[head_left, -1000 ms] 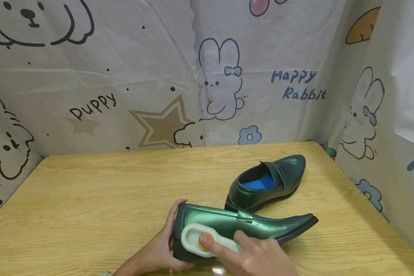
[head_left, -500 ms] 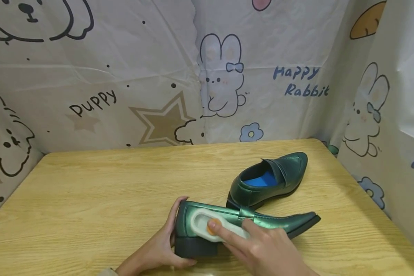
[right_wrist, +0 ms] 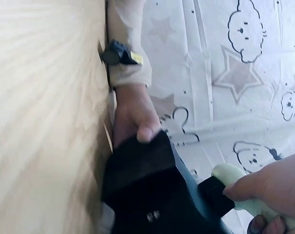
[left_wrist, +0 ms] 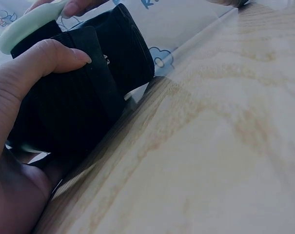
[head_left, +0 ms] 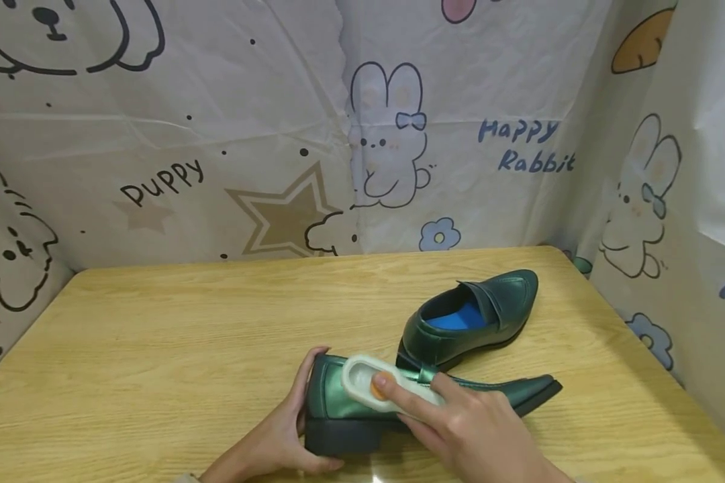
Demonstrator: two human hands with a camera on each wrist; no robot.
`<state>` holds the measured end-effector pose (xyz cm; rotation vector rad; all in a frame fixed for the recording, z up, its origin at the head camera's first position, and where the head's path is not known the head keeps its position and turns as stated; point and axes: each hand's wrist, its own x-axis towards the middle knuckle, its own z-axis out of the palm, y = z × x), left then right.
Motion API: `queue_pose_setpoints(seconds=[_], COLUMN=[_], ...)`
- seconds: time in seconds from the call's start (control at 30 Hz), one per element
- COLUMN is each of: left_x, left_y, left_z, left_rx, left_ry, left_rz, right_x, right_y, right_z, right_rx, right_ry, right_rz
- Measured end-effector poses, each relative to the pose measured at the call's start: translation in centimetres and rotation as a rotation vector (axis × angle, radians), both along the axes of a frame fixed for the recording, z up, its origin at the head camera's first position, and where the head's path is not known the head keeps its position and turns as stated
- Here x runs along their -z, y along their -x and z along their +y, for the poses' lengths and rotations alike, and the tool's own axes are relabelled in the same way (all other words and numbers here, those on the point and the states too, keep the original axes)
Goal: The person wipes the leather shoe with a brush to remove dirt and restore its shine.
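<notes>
My left hand [head_left: 278, 429] grips a metallic green loafer [head_left: 338, 397] round its heel, with the thumb on the black heel block [left_wrist: 74, 92]. The loafer lies tilted on its side, toe pointing right. In my right hand [head_left: 480, 433] is a pale green shoe brush [head_left: 356, 381] with an orange button [head_left: 382, 387] under one finger. Its black underside [right_wrist: 216, 195], seen in the right wrist view, is against or very near the loafer's side near the opening. The brush and right hand hide the loafer's middle.
A second green loafer [head_left: 441, 345] with a blue insole [head_left: 459, 317] stands upright just behind the held one. Both are at the wooden table [head_left: 157, 362]. A printed cloth [head_left: 266, 100] hangs along the back and sides.
The brush has moved up the loafer's side and slightly right, away from the heel. The loafer has rolled a little, showing more of its heel block. The left hand keeps its grip.
</notes>
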<state>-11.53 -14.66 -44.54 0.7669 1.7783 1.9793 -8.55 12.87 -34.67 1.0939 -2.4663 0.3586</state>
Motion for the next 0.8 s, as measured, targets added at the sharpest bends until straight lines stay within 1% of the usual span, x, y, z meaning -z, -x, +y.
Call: queue_pose_setpoints(seconds=[0.07,0.13,0.23,0.3,0.4,0.5,0.57,0.63,0.77,0.8], left_x=[-0.07,-0.15,-0.26,-0.28,-0.24,-0.17,-0.15,-0.13,-0.06,-0.04], left_y=[-0.10,-0.14,-0.09,-0.05,-0.09,-0.10,-0.11,-0.11,-0.09,-0.06], left_z=[-0.01,-0.05,-0.08,-0.08,-0.02,0.07,0.10,0.11,0.09,0.10], left_rx=[0.007,0.006,-0.002,-0.006,0.002,0.001,-0.002,-0.001,0.005,0.004], left_ry=[0.000,0.004,0.010,0.009,-0.002,-0.007,-0.005,-0.004,0.007,0.009], left_rz=[-0.007,-0.006,0.001,0.002,-0.009,-0.023,-0.028,-0.034,-0.011,-0.001], right_x=[0.22,0.40,0.54,0.46,0.14,-0.13,-0.18,-0.09,0.14,0.21], right_y=[-0.33,-0.63,-0.81,-0.78,-0.52,-0.13,0.00,-0.03,-0.37,-0.40], right_z=[-0.25,-0.54,-0.80,-0.76,-0.48,-0.02,0.11,0.12,-0.10,-0.14], right_rx=[-0.048,-0.090,-0.113,-0.098,-0.033,0.022,0.028,-0.003,-0.113,-0.134], right_ry=[-0.021,-0.032,-0.023,-0.015,-0.006,-0.001,-0.006,-0.018,-0.032,-0.031], right_rz=[-0.011,-0.040,-0.030,-0.028,-0.027,0.001,0.003,-0.001,-0.073,-0.066])
